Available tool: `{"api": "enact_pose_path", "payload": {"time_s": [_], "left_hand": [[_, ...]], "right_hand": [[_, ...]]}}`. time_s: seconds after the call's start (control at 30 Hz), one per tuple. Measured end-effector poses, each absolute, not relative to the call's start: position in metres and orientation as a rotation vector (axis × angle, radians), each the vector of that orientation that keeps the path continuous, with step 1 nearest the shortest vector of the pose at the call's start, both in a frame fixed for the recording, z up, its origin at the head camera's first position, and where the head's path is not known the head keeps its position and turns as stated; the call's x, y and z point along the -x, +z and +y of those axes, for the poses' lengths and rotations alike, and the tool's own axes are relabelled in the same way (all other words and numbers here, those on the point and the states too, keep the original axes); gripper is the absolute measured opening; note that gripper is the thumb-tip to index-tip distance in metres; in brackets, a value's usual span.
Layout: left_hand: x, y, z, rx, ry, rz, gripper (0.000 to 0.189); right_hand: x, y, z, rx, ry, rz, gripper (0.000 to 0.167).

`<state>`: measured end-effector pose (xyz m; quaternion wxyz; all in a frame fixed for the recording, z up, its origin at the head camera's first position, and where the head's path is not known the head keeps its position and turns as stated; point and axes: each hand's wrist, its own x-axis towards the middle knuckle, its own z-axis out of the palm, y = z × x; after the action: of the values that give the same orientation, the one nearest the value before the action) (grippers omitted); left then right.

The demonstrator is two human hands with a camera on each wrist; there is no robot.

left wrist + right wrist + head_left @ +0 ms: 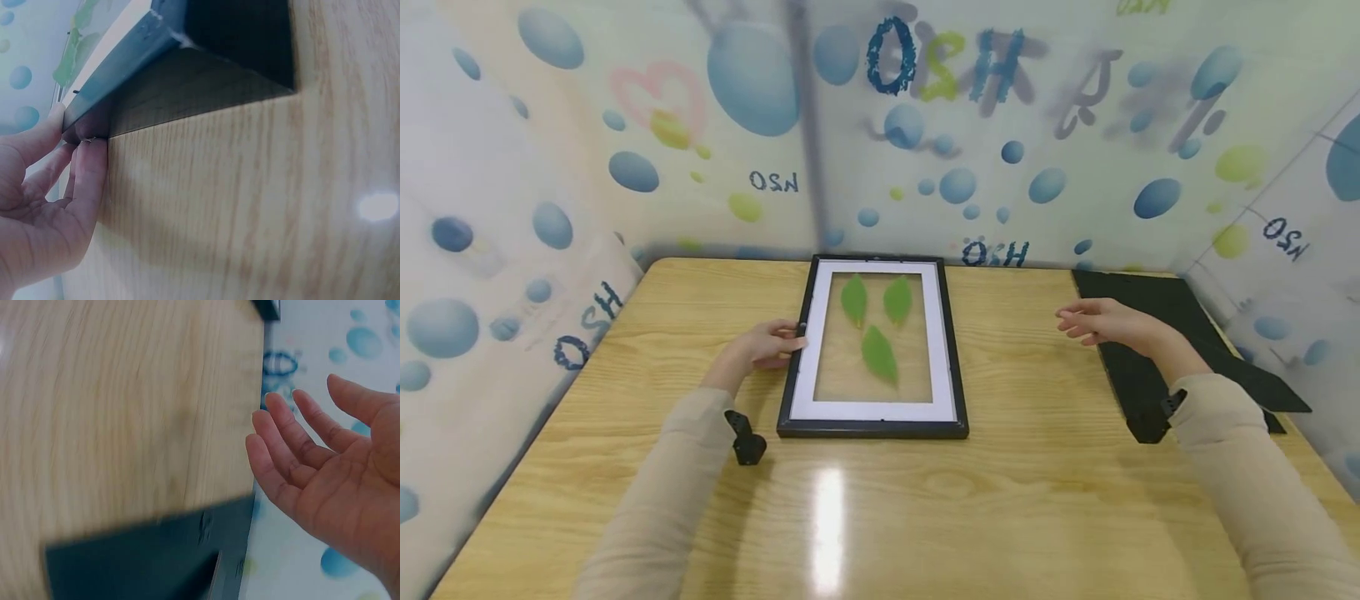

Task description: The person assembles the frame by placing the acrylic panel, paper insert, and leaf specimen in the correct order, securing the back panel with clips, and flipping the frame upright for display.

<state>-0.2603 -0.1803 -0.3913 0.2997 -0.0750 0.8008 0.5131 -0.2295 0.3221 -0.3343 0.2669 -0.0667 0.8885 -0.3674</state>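
Note:
A black picture frame [872, 429] lies on the table with a white mat [872, 411] inside it. Three green leaves [878, 354] show in its see-through middle, two at the top and one below. My left hand [767, 346] pinches the frame's left side. In the left wrist view the thumb [44, 134] is on the upper edge and the fingertips are at the lower edge. To the right, my right hand [1112, 323] is held over the table, fingers loosely bent and apart, with nothing in it. The right wrist view shows its palm [337, 487].
A black backing board [1138, 292] lies at the table's right side, with its flap-like stand [1262, 383] sticking out to the right. Partly under my right forearm, it reaches close to the right wall. Printed curtains [895, 200] border the wooden table [1000, 500] behind and at both sides.

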Motion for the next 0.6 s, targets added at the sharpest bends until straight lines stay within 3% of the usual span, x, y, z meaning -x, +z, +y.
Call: {"api": "enact_pose_path", "payload": {"time_s": [0.6], "left_hand": [[0.266, -0.394, -0.184, 0.216, 1.418, 2.107, 0.063]], "right_hand": [[0.208, -0.338, 0.433, -0.146, -0.968, 2.577, 0.073]]}}
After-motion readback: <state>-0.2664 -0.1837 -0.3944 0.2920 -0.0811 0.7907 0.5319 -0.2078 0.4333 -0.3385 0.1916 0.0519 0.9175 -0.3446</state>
